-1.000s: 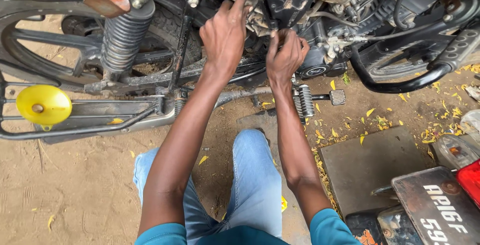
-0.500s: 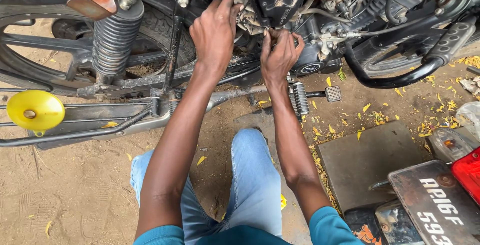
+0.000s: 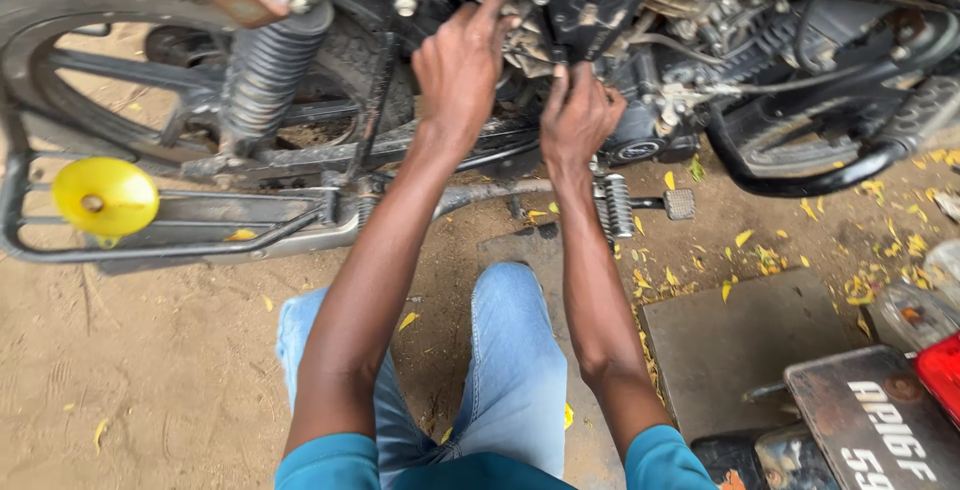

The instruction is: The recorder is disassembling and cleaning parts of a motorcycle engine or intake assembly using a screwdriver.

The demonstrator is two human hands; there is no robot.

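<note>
A black motorcycle [image 3: 300, 110] stands side-on before me, its engine area [image 3: 590, 0] open with wires and small metal parts showing. My left hand [image 3: 462, 62] reaches up into that area, index finger stretched onto a part by the engine. My right hand [image 3: 578, 118] is curled tight against the engine's lower side, fingers closed on a small part that I cannot make out. My knees in blue jeans [image 3: 510, 370] are on the sandy ground below.
A coiled rear shock [image 3: 265, 70] and the rear wheel [image 3: 120, 80] are at left, with a yellow round reflector [image 3: 104, 196] on the side guard. A footpeg [image 3: 616, 206] and brake pedal [image 3: 680, 204] sit under my right hand. A dark flat panel [image 3: 740, 350] and a number plate [image 3: 880, 420] lie at right.
The view has shifted slightly; both hands stay at the engine, the right hand a little lower and more tightly closed, the left finger still stretched upward.
</note>
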